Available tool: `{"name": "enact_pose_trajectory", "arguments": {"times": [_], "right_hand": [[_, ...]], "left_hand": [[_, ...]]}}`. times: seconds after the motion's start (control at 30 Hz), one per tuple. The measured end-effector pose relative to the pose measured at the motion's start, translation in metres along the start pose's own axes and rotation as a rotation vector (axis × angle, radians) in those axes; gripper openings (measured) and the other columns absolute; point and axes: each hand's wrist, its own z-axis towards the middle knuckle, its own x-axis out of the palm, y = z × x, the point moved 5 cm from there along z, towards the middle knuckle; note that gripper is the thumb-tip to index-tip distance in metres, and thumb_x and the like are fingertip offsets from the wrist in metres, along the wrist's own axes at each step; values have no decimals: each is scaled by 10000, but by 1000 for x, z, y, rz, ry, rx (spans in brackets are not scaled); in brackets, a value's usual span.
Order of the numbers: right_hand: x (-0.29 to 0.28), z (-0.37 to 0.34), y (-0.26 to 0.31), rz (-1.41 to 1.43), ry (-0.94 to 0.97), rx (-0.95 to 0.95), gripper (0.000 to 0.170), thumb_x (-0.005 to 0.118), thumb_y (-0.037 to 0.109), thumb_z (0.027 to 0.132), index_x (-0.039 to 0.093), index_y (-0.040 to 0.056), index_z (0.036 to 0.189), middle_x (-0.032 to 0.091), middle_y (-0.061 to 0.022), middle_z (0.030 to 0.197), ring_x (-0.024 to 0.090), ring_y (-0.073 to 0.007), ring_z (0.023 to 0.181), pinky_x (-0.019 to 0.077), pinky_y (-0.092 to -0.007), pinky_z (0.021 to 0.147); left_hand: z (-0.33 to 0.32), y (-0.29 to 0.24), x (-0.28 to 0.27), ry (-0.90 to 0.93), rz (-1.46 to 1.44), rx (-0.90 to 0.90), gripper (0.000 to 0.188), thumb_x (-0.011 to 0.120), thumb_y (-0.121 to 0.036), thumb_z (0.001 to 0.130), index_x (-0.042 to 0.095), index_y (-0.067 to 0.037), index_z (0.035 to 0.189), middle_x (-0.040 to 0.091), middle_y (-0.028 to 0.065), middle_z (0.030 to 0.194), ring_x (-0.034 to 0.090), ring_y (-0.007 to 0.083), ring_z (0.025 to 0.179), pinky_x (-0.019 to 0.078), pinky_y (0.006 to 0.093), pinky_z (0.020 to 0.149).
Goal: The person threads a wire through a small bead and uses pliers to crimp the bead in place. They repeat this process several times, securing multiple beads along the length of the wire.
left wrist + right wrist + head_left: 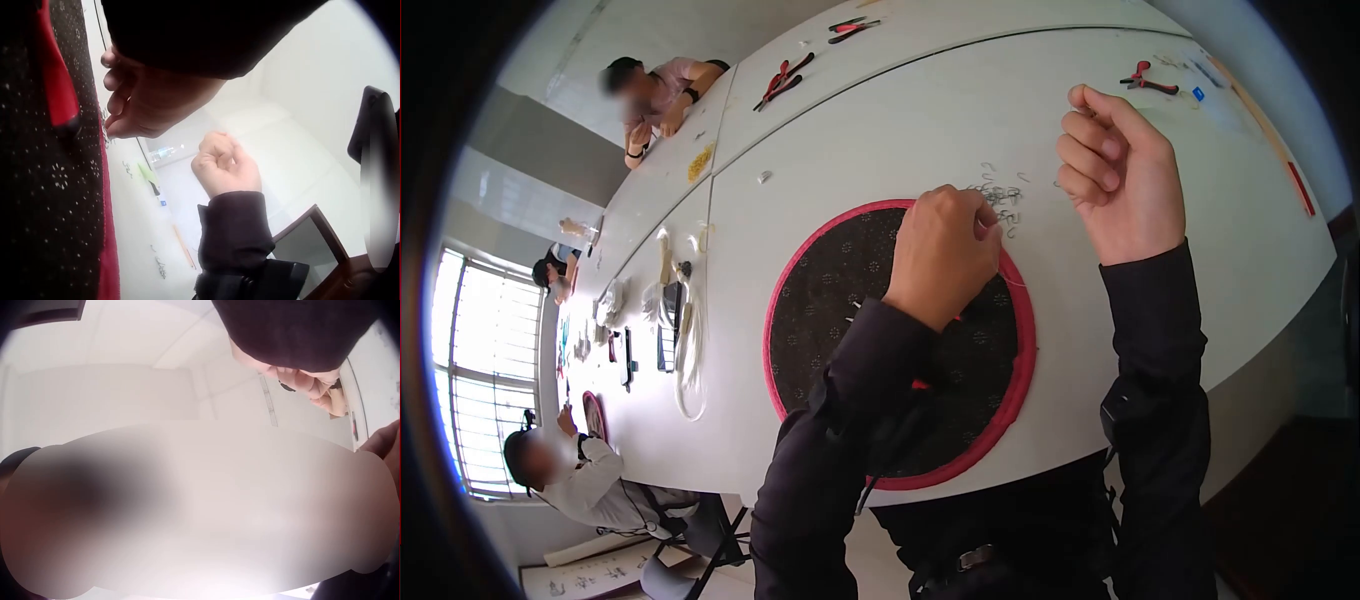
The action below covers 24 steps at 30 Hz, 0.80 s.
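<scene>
My left hand (pixel 948 250) is over the round dark mat (pixel 830 270) with the red rim, its fingers curled and pinching. A thin line (pixel 1017 284) trails from beside its fingers over the rim. Small metal hooks (pixel 1002 195) lie scattered on the table just past the left fingertips. Raised to the right of the mat is my right hand (pixel 1125 165), fingers curled in and thumb against the index finger. I cannot tell what it holds. A red-handled tool (pixel 59 94) lies on the mat, mostly hidden under my left forearm in the head view.
Red-and-black pliers (pixel 1148 80) lie at the far right, and more pliers (pixel 782 82) beyond the table seam. A bundle of whitish line (pixel 690 340) is on the left, near a yellow heap (pixel 700 163). Other people sit along the table's left side.
</scene>
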Motion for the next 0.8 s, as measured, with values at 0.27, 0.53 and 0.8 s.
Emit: {"name": "enact_pose_trajectory", "arguments": {"times": [0.27,0.53,0.8], "right_hand": [[2,-4,-2,17,-63,11,100,555,156,965,550,60,935,292,84,631,243,-33,496,187,-231,450],[2,-3,-9,-16,-74,59,105,572,163,958,552,68,915,308,88,626,246,-33,495,189,-230,445],[4,-3,-20,-80,-3,180,111,584,193,963,559,96,918,288,92,618,236,-28,488,177,-227,438]], "left_hand": [[13,-5,26,34,144,52,184,630,-122,745,680,53,773,644,201,716,653,350,719,521,400,705],[17,0,34,165,158,-79,205,600,-144,776,674,43,819,657,219,758,655,365,745,522,408,716],[10,-5,13,118,-34,-160,227,611,-161,842,645,53,910,644,164,731,639,255,693,503,356,673]]}}
